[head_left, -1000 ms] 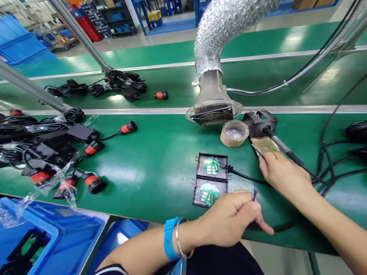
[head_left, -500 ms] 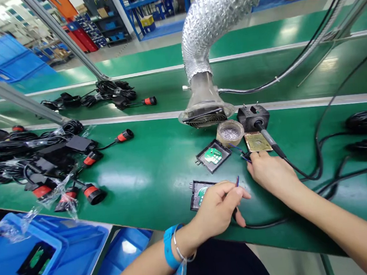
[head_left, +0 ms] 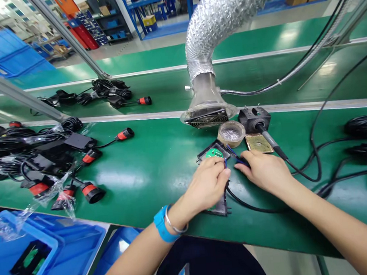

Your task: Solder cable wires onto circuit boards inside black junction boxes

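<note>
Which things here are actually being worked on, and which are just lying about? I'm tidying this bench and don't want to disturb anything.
In hand:
left hand and right hand at the blue wire
black tray with green board
black cable

Lying about:
cable bundles
blue bin
soldering iron
fume duct

Glossy green workbench [head_left: 148, 175], blue shelving [head_left: 170, 0] behind, pale floor [head_left: 167, 37], bright overhead light.

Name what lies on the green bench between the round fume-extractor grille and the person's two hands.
In the head view, between the grille and the left hand and right hand lie a solder-filled tape roll and a black tray with a green circuit board.
</note>
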`<state>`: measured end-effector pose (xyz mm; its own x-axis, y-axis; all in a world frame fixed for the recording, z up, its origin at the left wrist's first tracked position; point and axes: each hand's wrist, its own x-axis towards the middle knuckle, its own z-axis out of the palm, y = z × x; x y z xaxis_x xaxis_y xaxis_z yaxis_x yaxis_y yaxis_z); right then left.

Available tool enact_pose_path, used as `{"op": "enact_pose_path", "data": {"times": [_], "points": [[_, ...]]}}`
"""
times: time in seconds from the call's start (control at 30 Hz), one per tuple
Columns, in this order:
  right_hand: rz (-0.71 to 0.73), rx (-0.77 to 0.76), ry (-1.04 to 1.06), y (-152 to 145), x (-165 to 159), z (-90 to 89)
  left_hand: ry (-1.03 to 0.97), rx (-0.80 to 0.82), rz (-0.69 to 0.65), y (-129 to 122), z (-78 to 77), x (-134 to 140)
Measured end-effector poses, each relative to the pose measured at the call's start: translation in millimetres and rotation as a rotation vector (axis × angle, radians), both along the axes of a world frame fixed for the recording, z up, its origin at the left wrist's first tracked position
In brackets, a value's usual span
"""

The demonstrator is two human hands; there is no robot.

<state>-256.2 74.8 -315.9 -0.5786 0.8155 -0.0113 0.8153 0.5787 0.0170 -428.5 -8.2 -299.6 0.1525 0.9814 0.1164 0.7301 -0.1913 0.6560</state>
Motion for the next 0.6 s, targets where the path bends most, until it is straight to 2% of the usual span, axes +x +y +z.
{"op": "enact_pose_path", "data": {"times": [0.07,0.2,0.33,0.43,0.5,0.6], "points": [[-0.021,0.006,-0.040,1,-4,-0.2,0.109,-0.032,-0.025,6,-2.4,-7],[-0.094,0.017,-0.083,-1,-3,2.5,0.251,-0.084,0.056,-2,-6.5,-15],[-0.067,0.004,-0.087,-1,1,3.3,0.194,-0.049,0.108,-16,-6.3,-17],[0.092,-0.031,0.219,-6,1,10.3,0.009,-0.049,0.099,-16,-0.1,-15],[0.190,-0.141,0.505,-12,-3,19.4,-0.129,-0.106,0.067,-13,5.7,-14],[0.232,-0.322,0.802,-19,-12,34.1,-0.296,-0.208,-0.008,-7,12.2,-10]]}}
